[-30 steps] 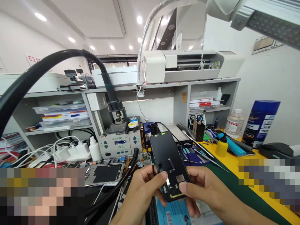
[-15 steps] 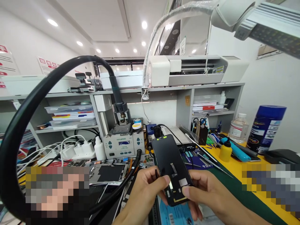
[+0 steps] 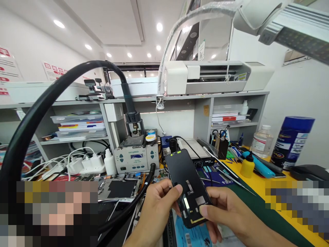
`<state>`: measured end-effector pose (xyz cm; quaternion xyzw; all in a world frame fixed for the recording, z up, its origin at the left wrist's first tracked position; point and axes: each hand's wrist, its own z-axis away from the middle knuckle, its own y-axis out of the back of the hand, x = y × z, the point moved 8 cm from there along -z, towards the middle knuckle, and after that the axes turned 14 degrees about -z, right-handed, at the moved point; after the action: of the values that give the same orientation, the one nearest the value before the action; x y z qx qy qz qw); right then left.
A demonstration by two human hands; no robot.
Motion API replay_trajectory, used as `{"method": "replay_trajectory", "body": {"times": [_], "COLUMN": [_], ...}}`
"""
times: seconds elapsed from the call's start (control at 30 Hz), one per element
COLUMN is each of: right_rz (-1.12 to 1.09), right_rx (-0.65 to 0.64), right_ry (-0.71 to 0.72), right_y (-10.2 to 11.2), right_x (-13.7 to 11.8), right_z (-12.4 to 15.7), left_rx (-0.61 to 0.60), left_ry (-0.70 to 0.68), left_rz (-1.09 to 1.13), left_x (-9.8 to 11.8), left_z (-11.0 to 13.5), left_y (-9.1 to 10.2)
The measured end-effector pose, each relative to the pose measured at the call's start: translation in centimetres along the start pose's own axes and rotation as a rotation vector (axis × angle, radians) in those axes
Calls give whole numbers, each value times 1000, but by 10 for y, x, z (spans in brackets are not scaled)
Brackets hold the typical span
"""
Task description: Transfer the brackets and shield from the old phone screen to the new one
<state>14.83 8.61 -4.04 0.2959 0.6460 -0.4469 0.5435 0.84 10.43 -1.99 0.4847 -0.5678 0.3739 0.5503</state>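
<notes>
A black phone screen assembly [image 3: 183,178], its back turned to me with yellow-green tabs at the top edge and small flex parts lower down, is held tilted over the bench. On its left edge my left hand [image 3: 164,199] is closed, thumb lying on the back surface. My right hand [image 3: 221,209] grips the lower right corner, thumb on the back and fingers curled underneath. Below the screen, a blue packet [image 3: 191,235] lies on the bench, partly covered by my hands and the screen.
A hot-air station [image 3: 137,157] with a thick black hose [image 3: 33,113] arching over the left side stands behind. Phone parts [image 3: 120,188] crowd the left. A yellow bottle [image 3: 247,166], a clear bottle [image 3: 261,142] and a blue can [image 3: 293,142] stand right. A lamp [image 3: 295,31] hangs above.
My left hand's thumb and fingers have moved slightly up along the screen's left edge. The right hand keeps its hold, and the screen has barely shifted.
</notes>
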Motion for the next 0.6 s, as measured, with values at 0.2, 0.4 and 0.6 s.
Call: {"method": "replay_trajectory", "body": {"times": [0.2,0.4,0.6], "right_rz": [16,36,60], "right_rx": [-15,-8,-2], "right_ry": [4,8,61], "right_y": [0,1,1], "right_x": [3,2,-1], "right_z": [2,2,2], "left_rx": [3,45,-9], "left_ry": [-26,-32,-60], "left_rz": [50,-36,122], "left_x": [4,0,12], "left_z": [4,1,4], "left_y": [-1,4,-2]}}
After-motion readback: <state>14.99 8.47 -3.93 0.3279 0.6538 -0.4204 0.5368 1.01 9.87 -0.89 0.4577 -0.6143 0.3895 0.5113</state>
